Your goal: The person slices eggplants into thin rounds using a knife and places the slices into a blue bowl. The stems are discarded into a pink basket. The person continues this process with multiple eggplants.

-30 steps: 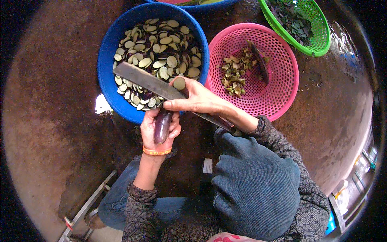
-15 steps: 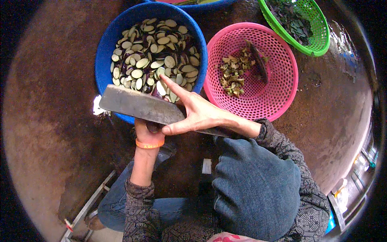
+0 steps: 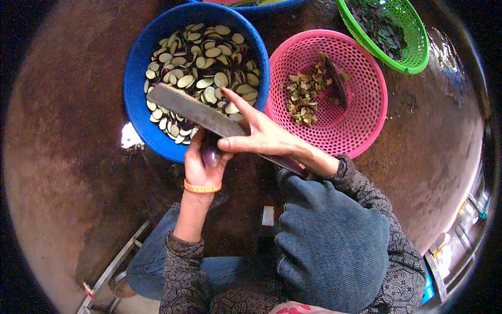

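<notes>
My left hand is closed around a purple eggplant, whose rounded end shows at the palm. Lying slantwise just above it is a long, flat, dark slicing tool with a pale upper edge; whether it touches the eggplant I cannot tell. My right hand grips that tool, thumb across its near side and index finger stretched out beyond it. Both hands are at the near rim of a blue tub. Many oval eggplant slices, pale with purple skin, fill the tub's bottom.
A pink perforated basket at right holds pale trimmings and a dark elongated piece. Farther right, a green basket contains dark leaves. Blue cloth covers my right knee. A metal frame stands lower left.
Both hands have shifted up and slightly right. The slicing tool has tilted more steeply, its far end now over the slices, and more of the eggplant shows in my left hand.
</notes>
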Demonstrator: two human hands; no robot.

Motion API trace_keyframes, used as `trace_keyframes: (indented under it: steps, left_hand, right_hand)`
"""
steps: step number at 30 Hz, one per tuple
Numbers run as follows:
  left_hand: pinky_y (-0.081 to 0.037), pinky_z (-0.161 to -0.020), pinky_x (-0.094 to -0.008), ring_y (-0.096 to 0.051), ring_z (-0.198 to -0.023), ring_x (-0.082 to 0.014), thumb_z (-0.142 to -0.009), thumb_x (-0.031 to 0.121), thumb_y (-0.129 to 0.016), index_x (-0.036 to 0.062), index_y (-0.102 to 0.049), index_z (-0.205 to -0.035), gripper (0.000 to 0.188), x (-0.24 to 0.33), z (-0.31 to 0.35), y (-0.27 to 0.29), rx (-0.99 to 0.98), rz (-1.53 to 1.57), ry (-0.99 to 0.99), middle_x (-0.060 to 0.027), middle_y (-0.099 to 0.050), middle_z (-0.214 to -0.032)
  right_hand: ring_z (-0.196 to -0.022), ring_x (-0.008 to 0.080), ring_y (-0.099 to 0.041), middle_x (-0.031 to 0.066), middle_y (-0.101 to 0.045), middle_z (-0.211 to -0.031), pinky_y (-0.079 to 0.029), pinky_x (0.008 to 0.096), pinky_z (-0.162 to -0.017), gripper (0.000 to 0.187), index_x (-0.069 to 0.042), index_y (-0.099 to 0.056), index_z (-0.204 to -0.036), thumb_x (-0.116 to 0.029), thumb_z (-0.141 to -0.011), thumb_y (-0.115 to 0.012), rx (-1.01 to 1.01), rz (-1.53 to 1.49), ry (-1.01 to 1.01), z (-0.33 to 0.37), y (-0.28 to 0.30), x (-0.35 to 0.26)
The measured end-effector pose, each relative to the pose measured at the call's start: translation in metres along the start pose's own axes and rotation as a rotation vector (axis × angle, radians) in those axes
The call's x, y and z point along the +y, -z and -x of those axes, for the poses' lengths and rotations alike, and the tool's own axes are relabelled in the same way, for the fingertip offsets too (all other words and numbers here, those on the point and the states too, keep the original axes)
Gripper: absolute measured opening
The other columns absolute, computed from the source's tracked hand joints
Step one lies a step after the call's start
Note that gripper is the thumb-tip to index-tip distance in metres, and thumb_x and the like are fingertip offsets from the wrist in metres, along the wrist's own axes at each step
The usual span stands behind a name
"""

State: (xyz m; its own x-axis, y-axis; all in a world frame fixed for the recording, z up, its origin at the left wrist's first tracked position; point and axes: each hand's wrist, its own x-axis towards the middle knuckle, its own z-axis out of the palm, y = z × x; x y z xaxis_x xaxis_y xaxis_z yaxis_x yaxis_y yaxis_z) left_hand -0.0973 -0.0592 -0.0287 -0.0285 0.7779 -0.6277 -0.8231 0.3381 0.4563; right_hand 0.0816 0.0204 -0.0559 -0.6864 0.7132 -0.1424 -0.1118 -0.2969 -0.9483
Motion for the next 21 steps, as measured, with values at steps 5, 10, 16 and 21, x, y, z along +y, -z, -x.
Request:
trace_keyframes:
  steps: [5,10,16,21]
  left_hand:
    - [-0.054,-0.099,-0.0473,-0.065,-0.112,-0.0272,-0.105,0.033,-0.055,0.0059,-0.059,-0.131,0.038,0.008,-0.02,0.004,-0.092,0.033,-0.143,-0.0095,-0.066,-0.126]
    - [-0.057,-0.083,-0.0376,-0.066,-0.095,-0.0192,-0.107,0.035,-0.048,0.0089,-0.06,-0.125,0.034,-0.005,0.001,-0.014,0.205,-0.152,-0.203,-0.0042,-0.067,-0.111]
    - [-0.041,-0.049,-0.0285,-0.057,-0.067,-0.012,-0.108,0.038,-0.041,0.0135,-0.06,-0.12,0.033,0.0,0.01,-0.015,0.117,-0.213,0.065,-0.0006,-0.065,-0.092]
    - [-0.041,-0.041,-0.029,-0.055,-0.056,-0.0179,-0.106,0.042,-0.042,0.0109,-0.063,-0.106,0.038,0.001,0.007,-0.008,0.049,-0.112,0.155,-0.0061,-0.062,-0.075]
  right_hand:
    - [-0.146,0.0383,-0.038,0.0341,-0.036,-0.156,-0.03,0.0407,-0.12,0.132,0.009,-0.007,-0.159,-0.055,-0.075,-0.085,-0.049,0.134,0.147,0.007,-0.012,-0.006]
    - [-0.138,0.0362,-0.049,0.0305,-0.05,-0.147,-0.038,0.0414,-0.115,0.121,0.006,-0.025,-0.157,-0.055,-0.072,-0.086,-0.014,-0.02,0.127,-0.001,-0.012,-0.002]
    - [-0.115,0.0279,-0.061,0.0201,-0.066,-0.118,-0.047,0.0403,-0.1,0.084,-0.002,-0.056,-0.13,-0.057,-0.073,-0.085,0.001,-0.045,-0.027,-0.006,-0.007,0.006]
    - [-0.108,0.0264,-0.063,0.019,-0.066,-0.112,-0.05,0.0381,-0.094,0.086,0.003,-0.057,-0.124,-0.06,-0.073,-0.084,0.007,0.031,-0.099,-0.007,-0.004,0.008]
